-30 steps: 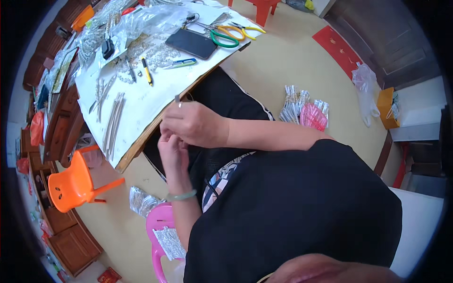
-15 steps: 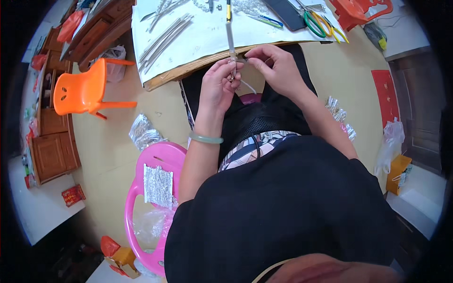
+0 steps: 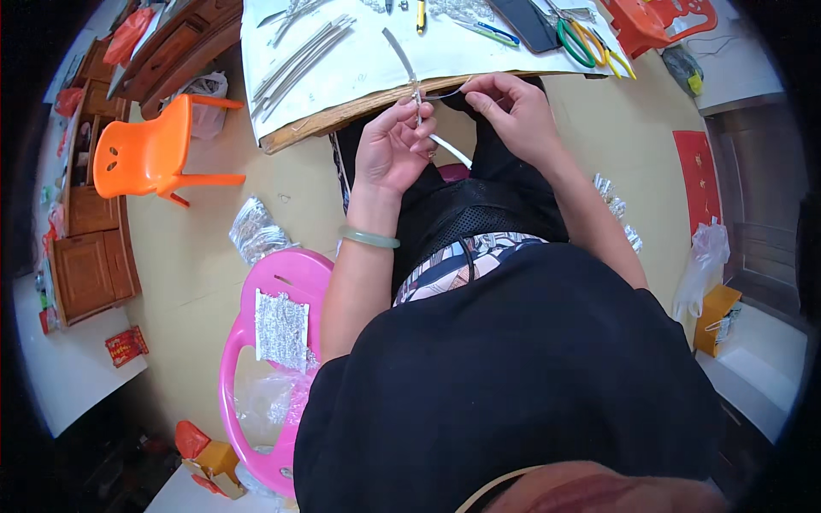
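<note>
With floor (image 3: pixel 192 286) spreading on both sides, we are working at the near edge of one tabletop (image 3: pixel 299 130). There, the fingers of our left hand (image 3: pixel 386 158) are snugly gripping one grey strip (image 3: pixel 398 55); our right hand's (image 3: pixel 517 118), nearly meeting, are pinching one thin thread (image 3: pixel 441 96) beside it.

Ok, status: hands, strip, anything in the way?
Left fingers holding slim strip. Right fingers pinching thin strand. Strip's middle partly hidden by left fingers.

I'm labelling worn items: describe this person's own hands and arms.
Both the left hand and the right hand are ungloved. A smooth, pale green bangle circles the left wrist; the right wrist shows none. Both forearms are bare, emerging from a black top.
</note>
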Motion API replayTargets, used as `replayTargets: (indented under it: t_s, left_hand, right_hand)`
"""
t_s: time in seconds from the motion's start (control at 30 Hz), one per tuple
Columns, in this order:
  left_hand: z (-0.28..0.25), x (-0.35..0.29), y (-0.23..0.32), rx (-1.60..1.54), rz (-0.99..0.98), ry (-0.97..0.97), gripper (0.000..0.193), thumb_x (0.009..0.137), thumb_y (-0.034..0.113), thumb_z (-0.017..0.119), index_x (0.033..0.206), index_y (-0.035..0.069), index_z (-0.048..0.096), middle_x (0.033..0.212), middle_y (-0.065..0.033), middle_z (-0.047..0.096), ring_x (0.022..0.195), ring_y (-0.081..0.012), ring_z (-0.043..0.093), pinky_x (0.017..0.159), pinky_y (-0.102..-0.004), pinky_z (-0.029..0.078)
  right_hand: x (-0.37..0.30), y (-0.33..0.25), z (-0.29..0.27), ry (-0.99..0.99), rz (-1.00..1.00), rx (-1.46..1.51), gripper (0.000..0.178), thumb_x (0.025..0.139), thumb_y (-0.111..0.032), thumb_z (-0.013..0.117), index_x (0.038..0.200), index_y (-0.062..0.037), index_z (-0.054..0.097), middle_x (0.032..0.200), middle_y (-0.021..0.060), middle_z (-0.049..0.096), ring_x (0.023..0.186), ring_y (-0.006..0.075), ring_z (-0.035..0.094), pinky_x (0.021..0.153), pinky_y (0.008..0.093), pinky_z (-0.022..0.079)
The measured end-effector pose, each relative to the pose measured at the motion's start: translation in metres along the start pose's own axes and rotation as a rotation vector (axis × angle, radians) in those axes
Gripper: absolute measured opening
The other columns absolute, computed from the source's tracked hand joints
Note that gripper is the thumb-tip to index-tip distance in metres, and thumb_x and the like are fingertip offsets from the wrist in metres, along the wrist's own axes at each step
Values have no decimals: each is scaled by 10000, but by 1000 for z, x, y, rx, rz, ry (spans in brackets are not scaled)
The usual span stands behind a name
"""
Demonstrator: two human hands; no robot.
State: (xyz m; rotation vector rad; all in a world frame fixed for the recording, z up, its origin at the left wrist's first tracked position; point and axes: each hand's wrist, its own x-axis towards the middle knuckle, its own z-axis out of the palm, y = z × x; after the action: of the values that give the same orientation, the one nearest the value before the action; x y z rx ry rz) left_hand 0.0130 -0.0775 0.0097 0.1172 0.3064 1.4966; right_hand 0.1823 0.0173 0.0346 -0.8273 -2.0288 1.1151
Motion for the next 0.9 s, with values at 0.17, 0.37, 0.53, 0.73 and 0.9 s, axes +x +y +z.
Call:
replayTargets:
  t_s: [0.17,0.37,0.53,0.73,0.9]
  left_hand:
    - [-5,0,3,315,147,246,98,819,45,557,912,18,541,788,-86,609,584,-123,520,461,-202,368]
    - [-3,2,15,543,300,349,110,818,20,568,920,-8,537,772,-118,633,557,-128,553,442,-197,386]
    - [0,7,12,716,303,384,143,820,30,587,947,-23,551,793,-132,648,566,-130,573,448,-193,407]
    - [7,37,44,1203,166,477,128,807,57,615,894,-34,589,766,-119,653,554,-139,600,447,-206,426]
    - [35,65,67,1812,-204,497,178,732,139,671,706,-34,639,632,-108,638,516,-148,621,408,-251,437]
  right_hand:
    - [1,2,-2,-27,34,-21,170,823,-156,639,923,-19,660,765,67,654,665,108,597,644,248,484]
    - [2,8,4,-83,72,-9,188,819,-183,647,919,-24,660,737,58,648,662,98,590,646,253,481]
    - [13,-7,17,-128,-30,-110,179,844,-146,621,959,-10,642,811,53,659,713,101,605,690,247,490]
    - [56,15,52,-80,-89,-111,154,810,-141,640,912,-26,657,773,82,660,706,141,629,669,266,492]
    - [71,29,59,-71,-93,-291,147,789,-153,654,883,-40,658,791,106,663,717,200,643,682,295,500]
